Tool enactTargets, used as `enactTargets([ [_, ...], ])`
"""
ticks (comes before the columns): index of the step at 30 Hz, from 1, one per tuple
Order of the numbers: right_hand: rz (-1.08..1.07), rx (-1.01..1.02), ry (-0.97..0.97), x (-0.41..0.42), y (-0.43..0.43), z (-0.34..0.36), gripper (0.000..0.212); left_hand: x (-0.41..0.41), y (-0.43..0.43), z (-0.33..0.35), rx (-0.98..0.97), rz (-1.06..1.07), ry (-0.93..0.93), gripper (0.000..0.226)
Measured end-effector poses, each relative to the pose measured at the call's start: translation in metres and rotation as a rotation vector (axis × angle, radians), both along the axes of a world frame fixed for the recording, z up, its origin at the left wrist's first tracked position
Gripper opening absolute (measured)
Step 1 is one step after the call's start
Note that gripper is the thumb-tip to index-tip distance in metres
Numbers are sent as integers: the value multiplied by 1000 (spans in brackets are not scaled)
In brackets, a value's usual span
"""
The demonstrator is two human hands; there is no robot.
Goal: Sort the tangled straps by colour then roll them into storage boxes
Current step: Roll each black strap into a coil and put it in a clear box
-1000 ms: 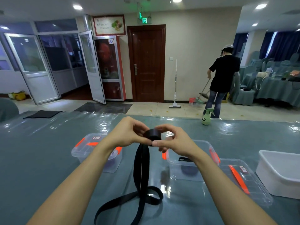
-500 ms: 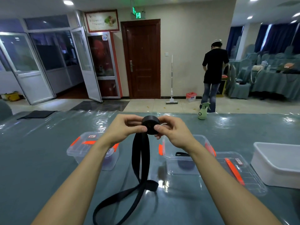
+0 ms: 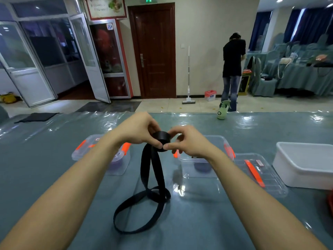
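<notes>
Black strap half coiled, roll pinched above the table by curled fingers of left hand and right hand; tail looping onto the cloth. Wind tight, edges flush, slack fed evenly. Open clear box just behind, lid beside it, white tub further right. Twisted loop below likely to snag.

L box, strap, R box, lid, tub: L-to-R on table.

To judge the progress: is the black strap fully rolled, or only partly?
Partly rolled. The left hand and right hand pinch a small roll; the rest of the black strap loops on the table.
</notes>
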State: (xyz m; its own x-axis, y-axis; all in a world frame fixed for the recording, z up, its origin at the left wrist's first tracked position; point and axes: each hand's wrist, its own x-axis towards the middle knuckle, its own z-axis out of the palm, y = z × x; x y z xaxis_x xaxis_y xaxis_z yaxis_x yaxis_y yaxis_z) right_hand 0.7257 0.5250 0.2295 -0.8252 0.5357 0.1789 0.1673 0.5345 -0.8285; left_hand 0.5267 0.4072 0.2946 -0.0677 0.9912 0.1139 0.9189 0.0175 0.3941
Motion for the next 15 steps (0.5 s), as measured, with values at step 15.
enactTargets([
  [15,71,-603,629,-10,-5,13,23,-4,-13,6,285,49,-703,49],
])
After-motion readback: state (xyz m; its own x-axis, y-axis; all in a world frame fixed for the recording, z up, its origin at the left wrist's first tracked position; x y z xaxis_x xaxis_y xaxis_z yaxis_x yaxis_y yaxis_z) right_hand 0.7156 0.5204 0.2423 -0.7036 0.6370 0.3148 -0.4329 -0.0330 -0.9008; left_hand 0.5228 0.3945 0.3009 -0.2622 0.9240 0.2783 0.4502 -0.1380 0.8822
